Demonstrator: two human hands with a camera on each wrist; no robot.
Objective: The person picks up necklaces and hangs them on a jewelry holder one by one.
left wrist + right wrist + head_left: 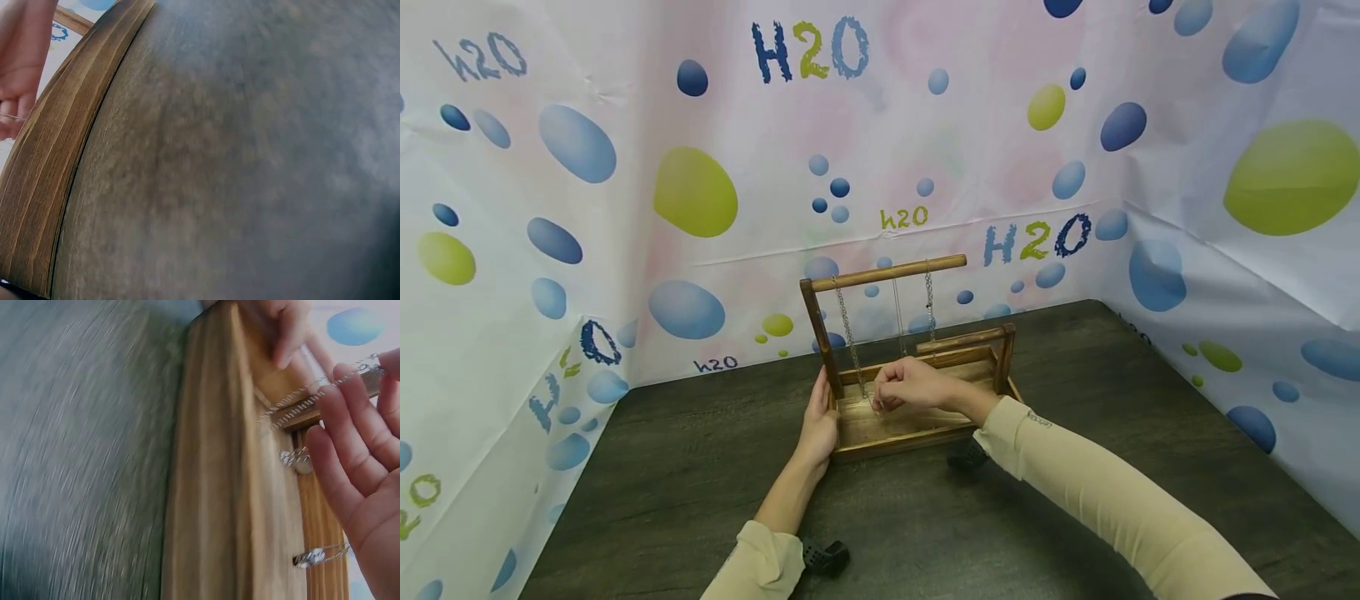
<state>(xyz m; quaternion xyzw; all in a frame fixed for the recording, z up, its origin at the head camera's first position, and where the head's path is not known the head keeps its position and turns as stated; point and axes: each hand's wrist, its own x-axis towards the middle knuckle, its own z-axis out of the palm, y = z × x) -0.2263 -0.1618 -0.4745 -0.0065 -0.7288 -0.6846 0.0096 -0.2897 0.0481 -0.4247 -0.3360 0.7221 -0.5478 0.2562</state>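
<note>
A wooden jewelry stand (895,442) has a tray base, a tall post with a top bar and a shorter bar at its right. My left hand (820,427) grips the tray's left end, its thumb over the rim in the right wrist view. Above the tray, my right hand (917,385) pinches a silver chain necklace (290,412) between thumb and index finger; the other fingers are loosely extended. From the top bar hang a chain (847,333) at the left, a thinner chain (898,308) in the middle and another chain (929,304) towards the right.
The stand is on a dark wood-grain table (700,467). Behind it and at both sides rises a white sheet (880,108) printed with blue and green drops. Black straps (826,557) show beneath the wrists.
</note>
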